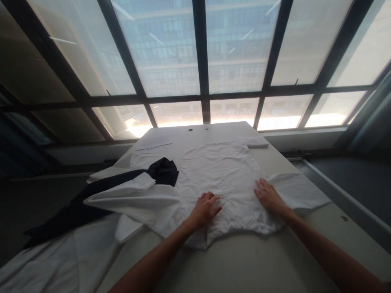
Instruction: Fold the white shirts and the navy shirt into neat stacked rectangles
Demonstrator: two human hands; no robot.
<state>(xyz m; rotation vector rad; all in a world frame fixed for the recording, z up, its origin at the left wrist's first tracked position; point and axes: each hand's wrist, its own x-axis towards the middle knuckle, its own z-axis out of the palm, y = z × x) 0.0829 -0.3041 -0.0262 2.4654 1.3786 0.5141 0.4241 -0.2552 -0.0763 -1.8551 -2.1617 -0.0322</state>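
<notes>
The white, wrinkled cloth garment lies spread over the middle of the pale, smooth-topped table, its near edge curving toward the person. As far as can be judged, laying out its main panel is largely done: the panel is broad and single-faced, with no fold made across it. What seems left is evenness, since fine creases cover the surface and the near edge is wavy. On the right, a flat white sleeve-like piece reaches outward; on the left, a loosely bunched white flap is less orderly, and whether it belongs to the same garment cannot be told.

The left hand rests palm down on the near part of the panel with bent fingers; whether it pinches any fabric cannot be told. The right hand lies open, fingers extended, on the panel's right edge.

Counted: 2 hands, 1 spread garment, 1 table, 1 dark navy cloth trailing off toward the near left, 1 flat white folded stack at the far right, and 2 small dark round spots at the table's far end. White paper-like sheets lie far left, at least 2. White cloth also drapes at the near left; overlaps there prevent an exact count.
</notes>
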